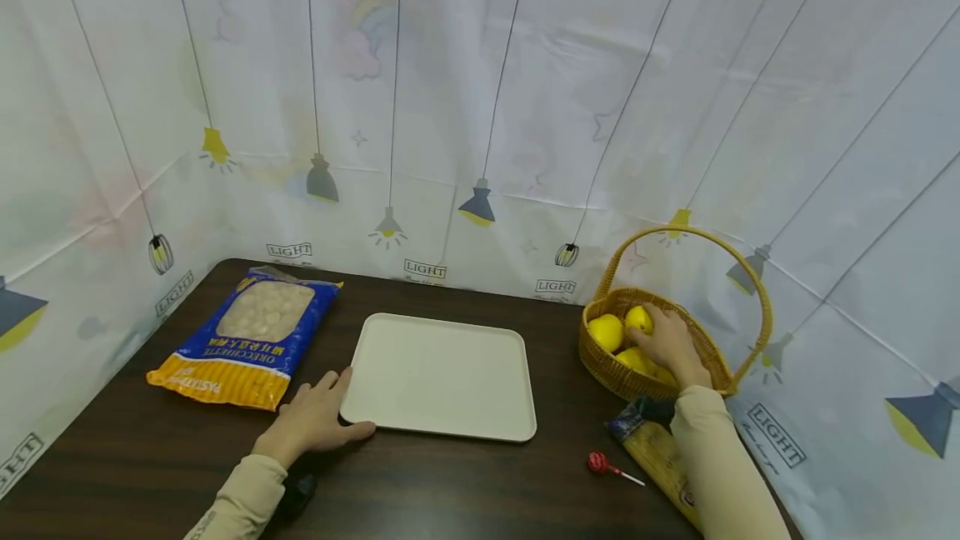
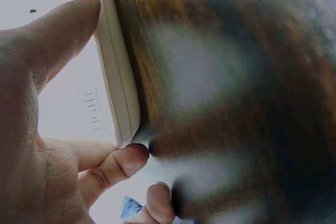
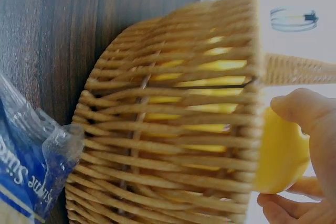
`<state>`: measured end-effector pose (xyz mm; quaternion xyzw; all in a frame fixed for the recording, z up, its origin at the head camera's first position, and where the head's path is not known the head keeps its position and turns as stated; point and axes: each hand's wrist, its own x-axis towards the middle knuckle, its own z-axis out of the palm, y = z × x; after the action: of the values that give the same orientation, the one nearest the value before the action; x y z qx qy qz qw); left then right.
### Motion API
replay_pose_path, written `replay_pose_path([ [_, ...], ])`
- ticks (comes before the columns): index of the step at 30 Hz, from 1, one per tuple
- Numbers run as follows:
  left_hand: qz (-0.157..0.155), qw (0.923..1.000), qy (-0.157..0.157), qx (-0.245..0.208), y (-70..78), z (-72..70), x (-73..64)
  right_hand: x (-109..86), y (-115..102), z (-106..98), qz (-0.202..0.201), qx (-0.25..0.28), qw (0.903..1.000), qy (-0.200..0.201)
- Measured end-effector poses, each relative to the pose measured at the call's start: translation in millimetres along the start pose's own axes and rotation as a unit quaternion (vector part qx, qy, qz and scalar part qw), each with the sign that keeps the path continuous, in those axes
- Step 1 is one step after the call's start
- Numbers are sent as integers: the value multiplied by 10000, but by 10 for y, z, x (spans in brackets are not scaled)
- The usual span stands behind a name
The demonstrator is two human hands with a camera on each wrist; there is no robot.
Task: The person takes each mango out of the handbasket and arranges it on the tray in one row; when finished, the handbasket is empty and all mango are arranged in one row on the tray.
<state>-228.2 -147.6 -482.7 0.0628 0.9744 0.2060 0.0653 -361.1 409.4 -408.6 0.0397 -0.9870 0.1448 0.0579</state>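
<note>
My right hand (image 1: 669, 344) grips a yellow lemon (image 3: 283, 153) at the top of the wicker basket (image 3: 163, 119), thumb on one side and fingers on the other. Several more lemons (image 1: 606, 332) lie in the basket beneath and beside it. At the near left corner of a cream rectangular tray (image 1: 442, 377) rests my left hand (image 1: 311, 419). Its thumb (image 2: 79, 19) lies along the tray's near edge, while the other fingers spread by the left side and touch the table. Nothing lies on the tray.
A blue and orange pasta bag (image 1: 251, 332) lies at the left. In front of the basket lie a red lollipop (image 1: 600, 462) and a long pasta packet (image 1: 660, 461), partly under my right sleeve. The basket's tall handle (image 1: 763, 307) arches overhead. A printed curtain (image 1: 480, 107) hangs behind the table.
</note>
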Motion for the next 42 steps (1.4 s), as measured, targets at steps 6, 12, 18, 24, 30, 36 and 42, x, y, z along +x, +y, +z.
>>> replay_pose_path([
  [6,18,10000,-11,-8,-18,-3,-4,-100,-211,-71,-165,154,9993,301],
  [12,38,10000,-21,-72,-20,1,-4,-221,-449,-83,-370,340,9965,664],
  [18,13,10000,19,-40,-20,20,3,-304,-712,-62,-751,459,9908,1026],
  [24,-14,10000,47,-12,-25,38,18,-341,-1038,18,-1313,510,9819,1267],
  [30,-39,10000,90,10,-23,55,18,-331,-1435,190,-1899,542,9708,1360],
  [36,-18,9999,126,3,-15,50,3,-291,-1800,422,-2191,682,9662,1173],
  [42,-36,10000,87,-17,-12,48,7,-275,-2090,640,-2194,946,9675,828],
])
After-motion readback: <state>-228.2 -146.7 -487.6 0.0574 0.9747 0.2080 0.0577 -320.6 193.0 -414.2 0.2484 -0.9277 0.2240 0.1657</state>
